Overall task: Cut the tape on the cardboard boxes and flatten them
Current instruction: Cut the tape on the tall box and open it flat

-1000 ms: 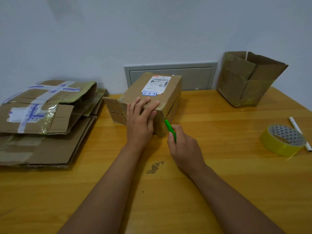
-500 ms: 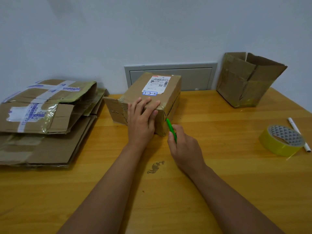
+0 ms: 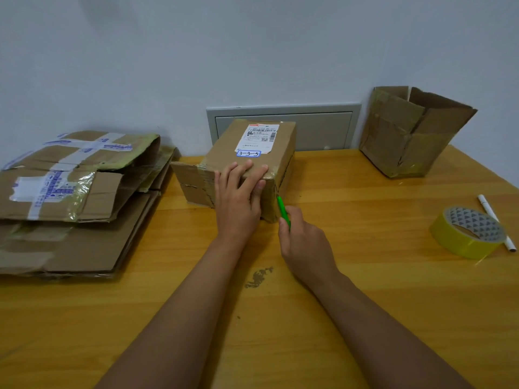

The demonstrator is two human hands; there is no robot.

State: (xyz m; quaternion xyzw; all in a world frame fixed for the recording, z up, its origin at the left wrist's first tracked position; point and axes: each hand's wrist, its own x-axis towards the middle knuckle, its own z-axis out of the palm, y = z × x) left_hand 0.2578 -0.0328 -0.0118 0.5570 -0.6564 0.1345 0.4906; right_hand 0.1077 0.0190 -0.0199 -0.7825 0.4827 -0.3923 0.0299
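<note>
L hand [image 3: 238,197] flat on box [image 3: 252,153], R hand [image 3: 304,242] gripping green cutter [image 3: 282,210] at corner

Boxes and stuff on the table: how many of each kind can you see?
Boxes still standing: 2, the labelled box and the open box
Flattened cardboard pile: 1
Green cutter: 1
Yellow tape roll: 1
White pen: 1
Total: 6

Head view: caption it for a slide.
Left hand steadies the labelled box while right hand holds a green cutter at its corner.
</note>
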